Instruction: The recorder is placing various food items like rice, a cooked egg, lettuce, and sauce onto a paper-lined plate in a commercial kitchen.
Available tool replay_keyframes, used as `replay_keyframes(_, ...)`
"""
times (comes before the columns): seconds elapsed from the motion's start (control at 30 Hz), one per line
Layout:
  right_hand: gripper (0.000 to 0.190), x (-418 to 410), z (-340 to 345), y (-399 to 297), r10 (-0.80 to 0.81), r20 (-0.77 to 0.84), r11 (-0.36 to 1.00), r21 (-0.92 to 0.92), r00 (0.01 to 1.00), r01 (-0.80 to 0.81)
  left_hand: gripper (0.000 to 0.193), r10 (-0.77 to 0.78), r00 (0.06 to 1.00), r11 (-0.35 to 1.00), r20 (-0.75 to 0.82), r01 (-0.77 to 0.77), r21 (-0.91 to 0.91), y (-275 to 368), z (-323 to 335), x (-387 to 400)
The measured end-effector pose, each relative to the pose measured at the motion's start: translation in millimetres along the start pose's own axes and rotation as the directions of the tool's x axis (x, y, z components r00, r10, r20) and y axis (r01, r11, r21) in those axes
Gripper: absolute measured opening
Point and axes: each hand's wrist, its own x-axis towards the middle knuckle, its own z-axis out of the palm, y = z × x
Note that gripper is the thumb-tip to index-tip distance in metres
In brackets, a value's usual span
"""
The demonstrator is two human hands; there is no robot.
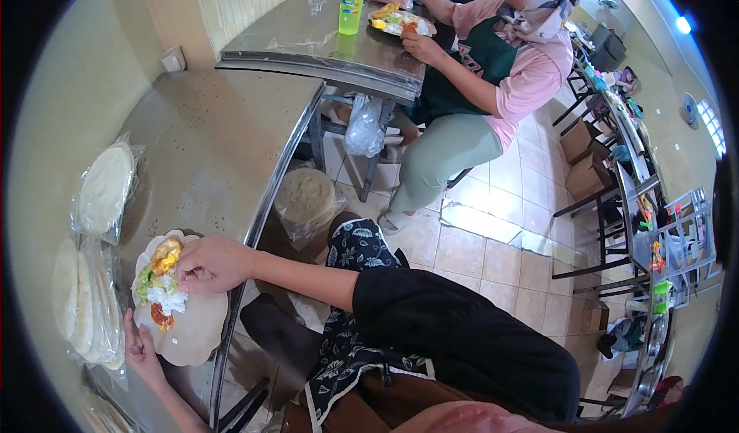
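A beige scalloped plate (202,323) lies near the edge of the metal table in front of me. On it are white rice (168,301), a fried egg (167,257), chopped greens (144,284) and a red sauce (161,316). My right hand (216,264) reaches over the plate, its curled fingers down at the rice and greens. Whether food is between those fingertips is hidden. At the plate's near-left rim rests my left hand (140,343), fingers apart and holding nothing visible.
Plastic-wrapped flat round breads (107,190) and a bagged stack (86,306) line the wall side. Another bagged round stack (306,196) sits below the table. At an adjoining table (288,29), a person eats from a plate beside a green tumbler (351,8).
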Motion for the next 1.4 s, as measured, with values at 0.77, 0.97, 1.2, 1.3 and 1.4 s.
replay_keyframes(0.77, 0.025, 31.6, -14.2, 11.6, 0.534, 0.088, 0.779, 0.334, 0.841, -0.53, 0.042, -0.075, 0.992, 0.997, 0.1, 0.077, -0.017, 24.7, 6.1, -0.6)
replay_keyframes(0.97, 0.024, 56.0, -13.1, 22.5, 0.502, 0.187, 0.789, 0.302, 0.844, -0.536, 0.035, -0.157, 0.983, 0.969, 0.089, 0.171, -0.176, 18.6, 8.6, -7.6)
replay_keyframes(1.2, 0.016, 70.0, -23.3, 16.0, 0.268, 0.177, 0.957, -0.158, 0.947, -0.241, 0.041, -0.145, 0.988, 0.986, 0.056, 0.149, -0.076, 23.9, 12.0, -3.9)
replay_keyframes(1.3, 0.018, 73.0, -23.6, 11.1, 0.313, 0.123, 0.907, -0.332, 0.942, -0.258, 0.042, -0.154, 0.987, 0.983, 0.049, 0.158, -0.098, 22.0, 13.6, -3.0)
replay_keyframes(1.4, 0.02, 74.9, -21.3, 0.1, 0.36, 0.142, 0.874, -0.397, 0.922, -0.28, 0.042, -0.144, 0.989, 0.981, 0.044, 0.148, -0.121, 19.1, 13.0, -1.2)
